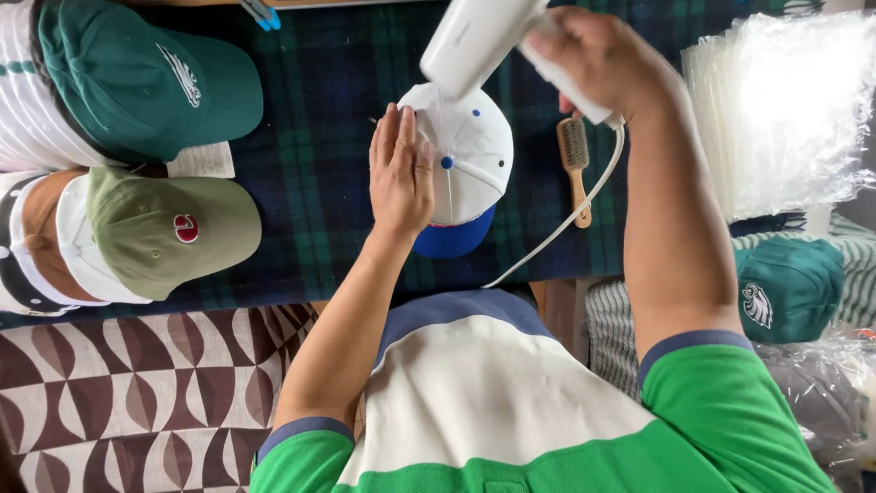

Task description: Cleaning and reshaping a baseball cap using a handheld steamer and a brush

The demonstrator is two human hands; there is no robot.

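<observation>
Head view: white cap (pixel 470 151) pinned flat while a white handheld appliance (pixel 474 41) is held over its crown.

The left hand (pixel 400 173) is laid open, fingers together and straight, pressed on the left side of the cap's crown; nothing is gripped, the cap is only steadied against the dark green plaid cloth (pixel 319 164). The cap's blue brim (pixel 454 239) is pointed back toward the person, so its long axis is run from the body outward. The right hand (pixel 598 55) is closed around the appliance's handle, its white cord (pixel 566 224) trailing down off the table edge, and the body of the tool is angled down-left at the crown just beyond the left fingertips. A wooden brush (pixel 575 164) is left lying just right of the cap, nearer the right arm. Green caps (pixel 151 82) and an olive one (pixel 169 228) are stacked well off to the left.
</observation>
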